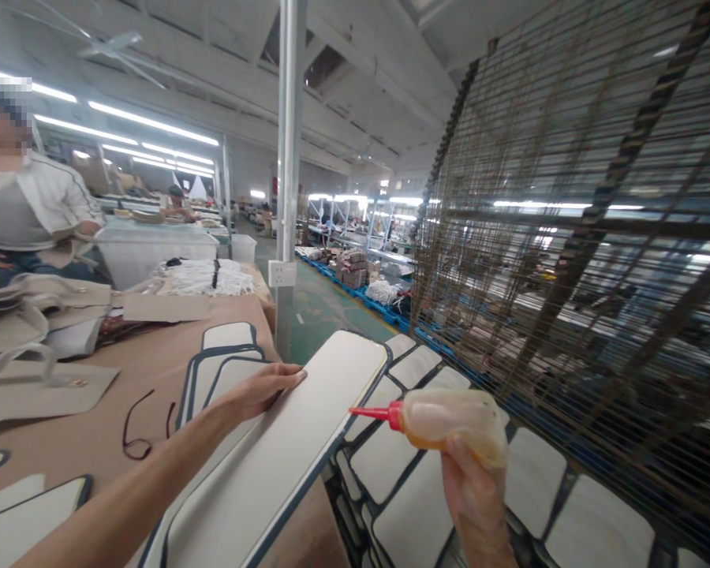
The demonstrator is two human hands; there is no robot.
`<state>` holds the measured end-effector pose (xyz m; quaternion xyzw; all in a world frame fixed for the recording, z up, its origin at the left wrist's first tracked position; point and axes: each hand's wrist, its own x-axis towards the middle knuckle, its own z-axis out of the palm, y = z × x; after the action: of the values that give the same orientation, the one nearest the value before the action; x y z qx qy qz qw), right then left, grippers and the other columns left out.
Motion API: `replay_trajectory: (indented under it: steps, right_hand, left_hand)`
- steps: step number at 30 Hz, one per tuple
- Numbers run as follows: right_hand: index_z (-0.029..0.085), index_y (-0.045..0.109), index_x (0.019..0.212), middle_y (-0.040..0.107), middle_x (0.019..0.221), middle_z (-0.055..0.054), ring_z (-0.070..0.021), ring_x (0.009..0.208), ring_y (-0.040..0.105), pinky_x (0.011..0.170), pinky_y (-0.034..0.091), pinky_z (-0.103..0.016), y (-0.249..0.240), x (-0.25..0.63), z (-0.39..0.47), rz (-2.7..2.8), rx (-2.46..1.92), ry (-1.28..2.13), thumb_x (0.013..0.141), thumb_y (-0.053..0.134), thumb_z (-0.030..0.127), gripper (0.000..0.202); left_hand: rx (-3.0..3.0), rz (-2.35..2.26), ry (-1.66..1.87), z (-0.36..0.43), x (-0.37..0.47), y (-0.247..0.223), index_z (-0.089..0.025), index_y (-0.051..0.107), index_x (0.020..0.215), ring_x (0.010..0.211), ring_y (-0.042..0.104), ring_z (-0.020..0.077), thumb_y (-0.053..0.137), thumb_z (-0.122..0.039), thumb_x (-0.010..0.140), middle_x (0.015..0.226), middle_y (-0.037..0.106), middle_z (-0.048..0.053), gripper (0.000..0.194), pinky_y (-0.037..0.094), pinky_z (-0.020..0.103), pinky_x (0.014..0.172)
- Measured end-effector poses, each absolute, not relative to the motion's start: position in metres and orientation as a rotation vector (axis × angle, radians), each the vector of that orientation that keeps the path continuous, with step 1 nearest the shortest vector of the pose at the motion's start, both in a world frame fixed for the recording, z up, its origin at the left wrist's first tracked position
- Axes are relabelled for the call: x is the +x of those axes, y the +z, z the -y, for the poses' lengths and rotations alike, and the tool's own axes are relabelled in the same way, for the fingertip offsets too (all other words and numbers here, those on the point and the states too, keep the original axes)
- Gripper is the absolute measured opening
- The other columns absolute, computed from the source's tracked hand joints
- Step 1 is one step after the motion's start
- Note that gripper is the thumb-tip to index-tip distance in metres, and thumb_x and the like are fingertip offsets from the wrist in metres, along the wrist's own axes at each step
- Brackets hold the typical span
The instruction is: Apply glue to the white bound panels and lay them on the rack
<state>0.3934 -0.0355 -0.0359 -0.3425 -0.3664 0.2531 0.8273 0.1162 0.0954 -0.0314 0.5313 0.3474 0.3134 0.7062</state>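
My left hand [269, 388] grips the far left edge of a long white panel [313, 410] with rounded corners and a dark border. The panel is tilted over the table. In my right hand [473, 489] is a squeeze bottle [455, 422] of yellowish liquid with a red nozzle [379, 412]. The nozzle tip points left and meets the panel's right edge in the picture; whether it touches cannot be told. Under and behind my left hand lie similar dark-edged panels [228, 338]. More white panels [384, 465] lie in rows below the bottle.
Eyeglasses [139, 450] lie on the brown table [103, 430]. Beige bag pieces [41, 386] and a bundle of white strips [207, 276] are at the left and back. A metal post [289, 158] rises at the table's end. A wire rack [580, 197] stands right. A co-worker [29, 197] is at far left.
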Motion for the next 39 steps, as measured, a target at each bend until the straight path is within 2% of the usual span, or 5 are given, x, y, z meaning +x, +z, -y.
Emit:
replay_trajectory:
  steps: [9, 17, 26, 35, 39]
  right_hand:
    - [0.021, 0.061, 0.109, 0.07, 0.088, -0.003, -0.0235, 0.083, 0.066, 0.078, 0.053, -0.038, -0.036, 0.386, 0.034, 0.723, -0.734, 0.594, 0.055, 0.081, 0.029, 0.057]
    - [0.022, 0.062, 0.11, 0.071, 0.089, -0.003, -0.0232, 0.081, 0.067, 0.077, 0.053, -0.037, -0.043, 0.383, 0.034, 0.703, -0.748, 0.629, 0.054, 0.081, 0.029, 0.059]
    - [0.022, 0.059, 0.117, 0.071, 0.084, -0.003, -0.023, 0.076, 0.067, 0.078, 0.052, -0.038, -0.047, 0.378, 0.036, 0.724, -0.745, 0.668, 0.058, 0.08, 0.029, 0.063]
    - [0.022, 0.067, 0.094, 0.071, 0.074, -0.001, -0.019, 0.072, 0.066, 0.07, 0.053, -0.029, -0.046, 0.372, 0.042, 0.689, -0.732, 0.705, 0.053, 0.082, 0.027, 0.044]
    - [0.023, 0.067, 0.093, 0.071, 0.076, -0.001, -0.0194, 0.073, 0.066, 0.069, 0.053, -0.03, -0.046, 0.37, 0.044, 0.712, -0.753, 0.709, 0.054, 0.081, 0.03, 0.042]
  left_hand:
    - [1.104, -0.848, 0.731, -0.096, 0.116, -0.028, -0.012, 0.067, 0.071, 0.056, 0.065, 0.0178, 0.082, -0.044, 0.054, 0.066, 0.072, 0.007, 0.039, 0.05, 0.025, 0.054]
    - [1.093, -0.862, 0.758, -0.102, 0.114, -0.032, -0.01, 0.069, 0.076, 0.056, 0.065, 0.0182, 0.084, -0.043, 0.051, 0.069, 0.073, 0.009, 0.045, 0.052, 0.026, 0.054]
    - [1.06, -0.902, 0.78, -0.112, 0.116, -0.031, -0.01, 0.067, 0.072, 0.056, 0.066, 0.0207, 0.085, -0.043, 0.048, 0.064, 0.072, 0.009, 0.044, 0.053, 0.029, 0.055]
    - [1.032, -0.895, 0.788, -0.118, 0.117, -0.027, -0.011, 0.066, 0.07, 0.057, 0.066, 0.0222, 0.085, -0.038, 0.049, 0.064, 0.072, 0.01, 0.04, 0.054, 0.032, 0.057]
    - [1.029, -0.909, 0.791, -0.119, 0.118, -0.024, -0.01, 0.067, 0.07, 0.057, 0.066, 0.0233, 0.085, -0.037, 0.048, 0.063, 0.072, 0.011, 0.04, 0.053, 0.032, 0.057]
